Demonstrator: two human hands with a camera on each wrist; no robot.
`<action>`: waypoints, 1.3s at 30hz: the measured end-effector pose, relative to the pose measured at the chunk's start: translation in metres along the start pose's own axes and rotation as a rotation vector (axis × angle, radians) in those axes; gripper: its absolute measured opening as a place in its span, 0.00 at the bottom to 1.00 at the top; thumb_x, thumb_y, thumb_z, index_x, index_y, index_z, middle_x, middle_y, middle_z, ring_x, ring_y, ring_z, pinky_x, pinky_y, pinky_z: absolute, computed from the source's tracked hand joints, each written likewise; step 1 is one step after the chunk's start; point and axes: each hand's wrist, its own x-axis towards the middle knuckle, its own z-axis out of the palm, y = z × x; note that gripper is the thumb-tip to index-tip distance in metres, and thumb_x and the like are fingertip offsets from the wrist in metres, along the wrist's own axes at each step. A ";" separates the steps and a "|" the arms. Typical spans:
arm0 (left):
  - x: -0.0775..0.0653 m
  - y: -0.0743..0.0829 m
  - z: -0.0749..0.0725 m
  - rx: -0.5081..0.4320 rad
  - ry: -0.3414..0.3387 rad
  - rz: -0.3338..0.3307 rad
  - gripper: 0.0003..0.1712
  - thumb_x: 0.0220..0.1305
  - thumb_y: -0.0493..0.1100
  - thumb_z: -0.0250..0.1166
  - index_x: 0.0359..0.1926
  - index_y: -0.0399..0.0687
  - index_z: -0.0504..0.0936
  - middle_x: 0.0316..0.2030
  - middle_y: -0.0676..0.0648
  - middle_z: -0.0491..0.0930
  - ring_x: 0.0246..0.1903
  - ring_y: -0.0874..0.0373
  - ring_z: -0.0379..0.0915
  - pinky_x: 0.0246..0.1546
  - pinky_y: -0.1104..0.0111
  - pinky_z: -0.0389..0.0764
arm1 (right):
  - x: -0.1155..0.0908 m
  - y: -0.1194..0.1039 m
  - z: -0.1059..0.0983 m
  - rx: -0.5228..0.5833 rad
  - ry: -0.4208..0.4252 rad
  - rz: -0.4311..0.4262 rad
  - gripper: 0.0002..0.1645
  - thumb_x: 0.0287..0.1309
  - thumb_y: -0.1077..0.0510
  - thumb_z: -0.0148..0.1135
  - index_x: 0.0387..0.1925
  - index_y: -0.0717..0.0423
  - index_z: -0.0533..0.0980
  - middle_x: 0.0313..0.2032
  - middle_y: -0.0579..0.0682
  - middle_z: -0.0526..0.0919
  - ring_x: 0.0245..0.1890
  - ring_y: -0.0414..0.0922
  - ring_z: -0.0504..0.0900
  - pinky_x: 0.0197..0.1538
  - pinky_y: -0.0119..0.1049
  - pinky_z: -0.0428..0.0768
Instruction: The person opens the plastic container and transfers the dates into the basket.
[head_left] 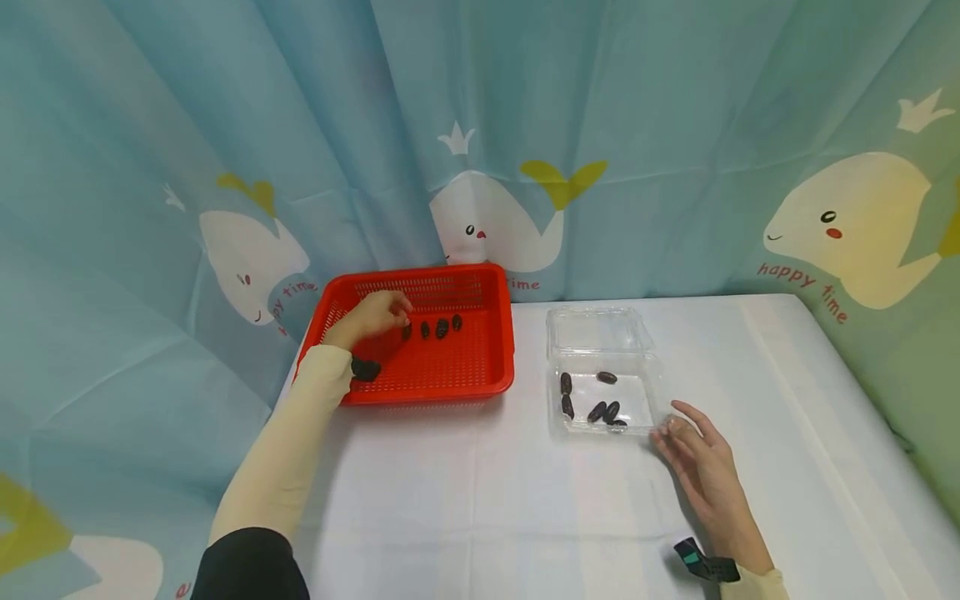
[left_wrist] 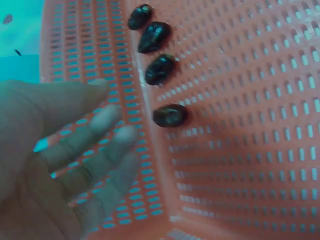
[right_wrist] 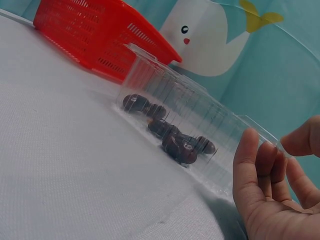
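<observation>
A red plastic basket (head_left: 420,392) holds several dark brown dates (head_left: 442,328) in a loose row along its far side. My left hand (head_left: 378,315) reaches in over the basket's left part. Its fingers are extended and loosely apart in the left wrist view, with nothing between them, beside the nearest date (left_wrist: 170,115). To the right stands a hinged clear plastic box (head_left: 647,387) with several dates (head_left: 597,412) on its bottom. My right hand (head_left: 701,467) pinches the box's near right corner, thumb at the rim and fingers against the outer wall.
The box's clear lid (head_left: 596,331) lies folded back behind it. Both containers stand on a white-covered table (head_left: 472,500). A blue-green curtain (head_left: 637,108) printed with whales hangs behind the table and along its sides.
</observation>
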 end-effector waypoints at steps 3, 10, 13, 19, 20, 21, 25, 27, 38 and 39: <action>0.001 0.012 -0.002 0.018 0.000 0.063 0.17 0.75 0.37 0.62 0.60 0.34 0.80 0.51 0.38 0.84 0.50 0.46 0.78 0.54 0.55 0.81 | 0.000 0.000 -0.001 0.014 -0.008 -0.008 0.24 0.78 0.61 0.53 0.70 0.49 0.64 0.43 0.39 0.81 0.46 0.33 0.85 0.57 0.27 0.84; 0.000 0.054 0.003 0.078 -0.065 0.174 0.17 0.75 0.38 0.63 0.60 0.40 0.81 0.55 0.40 0.85 0.49 0.48 0.80 0.50 0.56 0.82 | 0.001 0.000 0.001 -0.020 0.024 -0.003 0.27 0.77 0.60 0.55 0.72 0.51 0.62 0.44 0.40 0.81 0.46 0.34 0.86 0.57 0.27 0.84; 0.000 0.071 0.006 0.103 -0.078 0.212 0.16 0.74 0.39 0.63 0.60 0.43 0.81 0.54 0.42 0.85 0.43 0.50 0.81 0.46 0.59 0.83 | 0.001 -0.001 0.002 -0.031 0.038 0.000 0.30 0.77 0.60 0.56 0.74 0.53 0.60 0.45 0.40 0.81 0.46 0.34 0.86 0.56 0.27 0.84; 0.001 0.099 0.013 0.125 -0.101 0.264 0.15 0.74 0.39 0.63 0.59 0.48 0.82 0.47 0.45 0.85 0.30 0.52 0.80 0.34 0.65 0.83 | 0.000 -0.001 0.002 -0.026 0.032 -0.001 0.29 0.77 0.60 0.55 0.73 0.53 0.60 0.46 0.39 0.82 0.46 0.34 0.86 0.57 0.27 0.84; 0.001 0.103 0.014 0.130 -0.106 0.272 0.15 0.74 0.40 0.63 0.59 0.49 0.82 0.47 0.46 0.84 0.30 0.51 0.80 0.34 0.65 0.83 | 0.000 0.000 0.002 -0.026 0.030 -0.002 0.29 0.77 0.60 0.55 0.73 0.53 0.60 0.46 0.39 0.82 0.46 0.34 0.86 0.57 0.27 0.84; 0.001 0.107 0.015 0.136 -0.114 0.279 0.16 0.74 0.40 0.63 0.60 0.49 0.82 0.48 0.47 0.84 0.31 0.51 0.80 0.34 0.65 0.83 | 0.000 0.000 0.002 -0.026 0.029 -0.002 0.29 0.77 0.60 0.55 0.73 0.53 0.60 0.45 0.39 0.81 0.46 0.34 0.86 0.57 0.27 0.84; 0.001 0.124 0.019 0.150 -0.150 0.317 0.17 0.74 0.42 0.64 0.61 0.51 0.82 0.53 0.50 0.83 0.42 0.52 0.80 0.43 0.65 0.85 | 0.000 0.000 0.001 -0.014 0.017 -0.005 0.29 0.77 0.61 0.55 0.73 0.53 0.59 0.45 0.40 0.81 0.46 0.34 0.86 0.57 0.27 0.84; 0.002 0.133 0.021 0.133 -0.169 0.342 0.16 0.74 0.42 0.65 0.60 0.52 0.82 0.53 0.51 0.83 0.48 0.55 0.79 0.49 0.65 0.85 | 0.000 0.000 0.001 -0.003 0.012 -0.004 0.28 0.77 0.61 0.55 0.73 0.53 0.60 0.45 0.40 0.81 0.46 0.34 0.86 0.56 0.27 0.84; 0.008 0.173 0.037 -0.034 -0.346 0.452 0.15 0.75 0.41 0.62 0.59 0.49 0.83 0.52 0.45 0.84 0.53 0.54 0.81 0.55 0.67 0.83 | 0.001 -0.001 0.001 -0.002 0.010 0.009 0.27 0.77 0.60 0.55 0.72 0.49 0.61 0.45 0.39 0.80 0.46 0.33 0.86 0.57 0.26 0.84; 0.009 0.175 0.039 -0.043 -0.369 0.456 0.15 0.75 0.41 0.62 0.60 0.48 0.83 0.52 0.44 0.84 0.53 0.53 0.81 0.55 0.67 0.83 | 0.000 -0.001 0.001 0.000 0.008 0.011 0.27 0.77 0.60 0.55 0.72 0.49 0.61 0.45 0.39 0.79 0.46 0.33 0.86 0.57 0.26 0.83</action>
